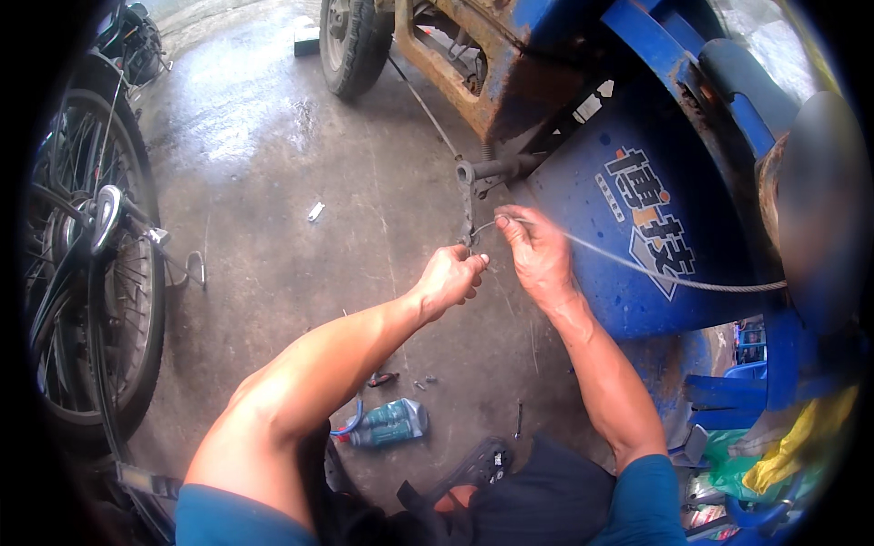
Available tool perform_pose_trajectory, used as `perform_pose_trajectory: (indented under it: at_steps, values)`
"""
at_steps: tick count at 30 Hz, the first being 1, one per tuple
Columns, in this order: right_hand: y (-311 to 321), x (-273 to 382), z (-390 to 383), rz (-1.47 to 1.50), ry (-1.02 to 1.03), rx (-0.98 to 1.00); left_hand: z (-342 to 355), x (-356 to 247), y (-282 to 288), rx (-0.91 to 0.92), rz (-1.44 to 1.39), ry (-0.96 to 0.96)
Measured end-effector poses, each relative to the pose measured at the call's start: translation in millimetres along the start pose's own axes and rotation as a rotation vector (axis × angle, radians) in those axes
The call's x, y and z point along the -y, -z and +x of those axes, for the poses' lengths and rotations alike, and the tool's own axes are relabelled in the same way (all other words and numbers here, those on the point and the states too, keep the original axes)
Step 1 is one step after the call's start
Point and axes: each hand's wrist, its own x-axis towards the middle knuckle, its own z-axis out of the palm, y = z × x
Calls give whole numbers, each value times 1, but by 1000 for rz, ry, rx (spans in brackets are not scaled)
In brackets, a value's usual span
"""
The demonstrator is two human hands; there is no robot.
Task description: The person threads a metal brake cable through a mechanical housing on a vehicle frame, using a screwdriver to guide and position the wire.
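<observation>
A steel cable runs in from the right, along the blue panel, to my right hand. The thumb and fingers of that hand pinch the cable near its end. From there its thin end curves left to the lower end of a greasy metal lever arm, which hangs from a pivot tube under the rusty frame. Right below that lever end, my left hand is closed with the fingers curled in. What its fingertips grip is too small to make out.
A blue vehicle panel and rusty frame stand ahead and right, with a wheel beyond. At left is a bicycle wheel. On the concrete floor lie a teal-labelled packet, small bolts and a thin tool.
</observation>
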Motion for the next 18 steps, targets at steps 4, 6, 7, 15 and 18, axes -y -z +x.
perform_pose_trajectory:
  at_steps: [4, 6, 7, 15, 18]
  values:
    - [-4, 6, 0, -102, 23, 18, 5, 9, 7, 8, 32, 9]
    - [-9, -4, -6, -57, 22, 8, 6, 7, 11, 23, 90, -3]
    - [-11, -12, -12, -16, 17, -4, 4, 5, 13, 45, 149, -15]
    - [-32, -33, -71, -334, 113, 109, -10, 16, 37, -174, 618, -261]
    - [-31, -18, -83, -338, 326, 276, -21, 20, 47, -244, 740, -457]
